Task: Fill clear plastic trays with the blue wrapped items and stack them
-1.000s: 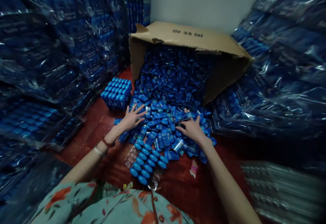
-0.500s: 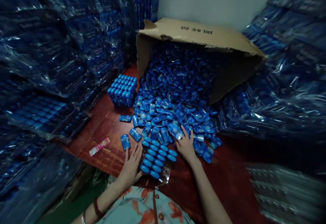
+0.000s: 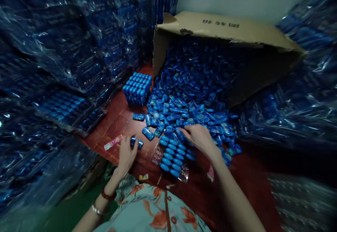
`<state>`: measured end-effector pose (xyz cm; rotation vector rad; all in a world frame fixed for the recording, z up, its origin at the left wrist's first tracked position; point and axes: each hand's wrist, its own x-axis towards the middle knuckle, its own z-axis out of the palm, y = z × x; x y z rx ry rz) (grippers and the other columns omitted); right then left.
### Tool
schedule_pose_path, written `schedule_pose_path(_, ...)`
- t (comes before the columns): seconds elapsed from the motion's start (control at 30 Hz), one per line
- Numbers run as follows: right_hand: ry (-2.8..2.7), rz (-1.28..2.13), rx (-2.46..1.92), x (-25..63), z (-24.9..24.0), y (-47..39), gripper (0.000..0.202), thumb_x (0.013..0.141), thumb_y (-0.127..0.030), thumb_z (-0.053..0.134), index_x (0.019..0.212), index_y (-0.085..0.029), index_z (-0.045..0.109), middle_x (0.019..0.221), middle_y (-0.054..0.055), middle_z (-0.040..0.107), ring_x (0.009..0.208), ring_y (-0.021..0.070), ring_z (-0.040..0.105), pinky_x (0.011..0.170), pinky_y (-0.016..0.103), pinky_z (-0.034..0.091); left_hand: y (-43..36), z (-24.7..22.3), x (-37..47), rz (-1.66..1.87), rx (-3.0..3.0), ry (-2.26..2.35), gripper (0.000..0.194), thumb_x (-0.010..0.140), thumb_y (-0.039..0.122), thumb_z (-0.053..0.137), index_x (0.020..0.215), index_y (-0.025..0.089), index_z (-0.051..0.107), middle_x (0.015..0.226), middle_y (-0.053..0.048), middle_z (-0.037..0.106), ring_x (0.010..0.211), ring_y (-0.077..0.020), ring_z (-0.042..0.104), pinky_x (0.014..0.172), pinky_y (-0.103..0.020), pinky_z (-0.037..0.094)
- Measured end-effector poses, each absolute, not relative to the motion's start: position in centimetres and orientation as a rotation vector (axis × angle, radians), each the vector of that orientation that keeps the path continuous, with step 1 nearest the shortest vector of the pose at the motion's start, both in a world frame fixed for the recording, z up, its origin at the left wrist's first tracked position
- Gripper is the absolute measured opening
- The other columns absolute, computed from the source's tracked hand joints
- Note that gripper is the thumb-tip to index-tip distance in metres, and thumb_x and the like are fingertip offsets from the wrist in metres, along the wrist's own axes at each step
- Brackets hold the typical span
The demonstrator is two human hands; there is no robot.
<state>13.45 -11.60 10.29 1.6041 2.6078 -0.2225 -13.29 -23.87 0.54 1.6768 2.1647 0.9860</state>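
My left hand (image 3: 127, 153) is at the left part of the table, its thumb and fingers closed round the near end of a small flat blue box (image 3: 140, 143). My right hand (image 3: 199, 137) is at the front of a heap of the same boxes (image 3: 181, 110). Its fingers curl downward, and what they hold is hidden. Between my hands, a block of blue boxes (image 3: 171, 156) stands on end in rows, rounded ends up, on clear plastic (image 3: 184, 174). A few more upright ones lean beside it, under my right wrist.
A torn cardboard carton (image 3: 226, 31) lies on its side, spilling the heap. A neat stack of boxes (image 3: 137, 88) stands left of it. Wrapped blue stacks (image 3: 65, 42) rise on both sides. A pink wrapper strip (image 3: 113, 142) lies near the left table edge.
My left hand has left the upright block and moved left to the loose box, which has turned. My right hand's spread fingers have curled down. The view has shifted.
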Motion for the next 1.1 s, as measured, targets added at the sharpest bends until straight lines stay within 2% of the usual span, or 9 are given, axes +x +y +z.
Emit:
schedule_pose_path(0.1, 2.789, -0.208, 1.297, 8.6, 9.1, -9.7, 0.026, 0.088, -0.037, 0.05, 0.103, -0.02, 0.061, 0.1, 0.009, 0.065, 0.094, 0.0222, 0.058, 0.076, 0.03, 0.04, -21.9, -0.1, -14.0, 0.81, 1.58, 2.391, 0.057, 0.078, 0.048, 0.059, 0.118, 0.009, 0.047, 0.108, -0.016, 0.049, 0.104, -0.0329, 0.051, 0.087, -0.05, 0.045)
schedule_pose_path(0.17, 2.822, -0.211, 1.091, 6.1, 7.5, -8.6, 0.038, 0.08, -0.031, 0.062, 0.116, -0.02, 0.055, 0.112, 0.011, 0.059, 0.105, 0.025, 0.052, 0.084, 0.035, 0.039, -21.5, -0.6, -14.1, 0.691, 1.6, 2.378, 0.07, 0.07, 0.051, 0.067, 0.121, 0.008, 0.045, 0.108, -0.016, 0.048, 0.104, -0.0343, 0.05, 0.086, -0.049, 0.045)
schedule_pose_path(0.23, 2.821, -0.223, 0.972, 4.5, 5.9, -7.8, 0.043, 0.076, -0.024, 0.066, 0.117, -0.019, 0.055, 0.116, 0.012, 0.056, 0.11, 0.0268, 0.048, 0.089, 0.039, 0.038, -21.8, -1.2, -14.1, 0.649, 1.621, 2.332, 0.073, 0.064, 0.051, 0.072, 0.12, 0.011, 0.046, 0.108, -0.014, 0.048, 0.105, -0.0337, 0.05, 0.086, -0.048, 0.045)
schedule_pose_path(0.37, 2.843, -0.278, 0.843, 3.8, 4.6, -6.9, 0.023, 0.079, -0.019, 0.062, 0.102, -0.017, 0.063, 0.11, 0.012, 0.059, 0.11, 0.0262, 0.048, 0.092, 0.039, 0.037, -22.3, -2.4, -14.2, 0.735, 1.599, 2.247, 0.065, 0.058, 0.044, 0.079, 0.11, 0.016, 0.053, 0.104, -0.01, 0.051, 0.101, -0.0307, 0.052, 0.085, -0.046, 0.045)
schedule_pose_path(0.47, 2.908, -0.401, 0.881, 5.4, 5.3, -6.7, 0.021, 0.086, -0.022, 0.053, 0.104, -0.018, 0.062, 0.104, 0.01, 0.062, 0.105, 0.0227, 0.052, 0.09, 0.035, 0.039, -22.1, -2.4, -14.7, 0.898, 1.526, 2.108, 0.062, 0.058, 0.034, 0.08, 0.11, 0.016, 0.052, 0.103, -0.009, 0.056, 0.098, -0.0272, 0.055, 0.086, -0.043, 0.045)
schedule_pose_path(0.67, 3.046, -1.094, 1.619, 15.0, 7.7, -10.8, 0.03, 0.09, -0.037, 0.044, 0.111, -0.02, 0.056, 0.103, 0.007, 0.065, 0.092, 0.0197, 0.06, 0.082, 0.033, 0.046, -22.7, 0.3, -15.0, 1.015, 1.428, 1.828, 0.032, 0.078, 0.027, 0.058, 0.108, 0.018, 0.057, 0.104, -0.007, 0.064, 0.096, -0.0206, 0.06, 0.088, -0.036, 0.046)
schedule_pose_path(0.8, 2.681, -1.265, 2.166, 22.6, 8.4, -17.0, 0.036, 0.081, -0.048, 0.054, 0.106, -0.021, 0.056, 0.094, 0.004, 0.066, 0.082, 0.0186, 0.062, 0.069, 0.027, 0.049, -23.0, 2.4, -13.5, 1.08, 1.439, 1.749, 0.033, 0.078, 0.035, 0.06, 0.106, 0.019, 0.059, 0.096, -0.004, 0.066, 0.085, -0.0178, 0.061, 0.076, -0.03, 0.048)
schedule_pose_path(0.93, 2.293, -1.368, 2.271, 25.2, 7.6, -22.3, 0.035, 0.08, -0.049, 0.055, 0.101, -0.021, 0.058, 0.081, 0.002, 0.068, 0.066, 0.0168, 0.062, 0.058, 0.026, 0.047, -21.9, 2.9, -11.2, 1.114, 1.533, 1.724, 0.026, 0.075, 0.035, 0.065, 0.094, 0.018, 0.063, 0.082, -0.001, 0.065, 0.067, -0.0133, 0.056, 0.064, -0.025, 0.047)
schedule_pose_path(1.1, 2.501, -1.25, 2.285, 22.6, 5.0, -25.1, 0.034, 0.085, -0.045, 0.047, 0.104, -0.02, 0.06, 0.1, 0.007, 0.068, 0.082, 0.0192, 0.064, 0.076, 0.031, 0.049, -20.8, 2.9, -10.2, 1.101, 1.737, 1.602, 0.019, 0.081, 0.028, 0.06, 0.097, 0.018, 0.061, 0.09, -0.004, 0.065, 0.082, -0.0163, 0.06, 0.076, -0.029, 0.049)
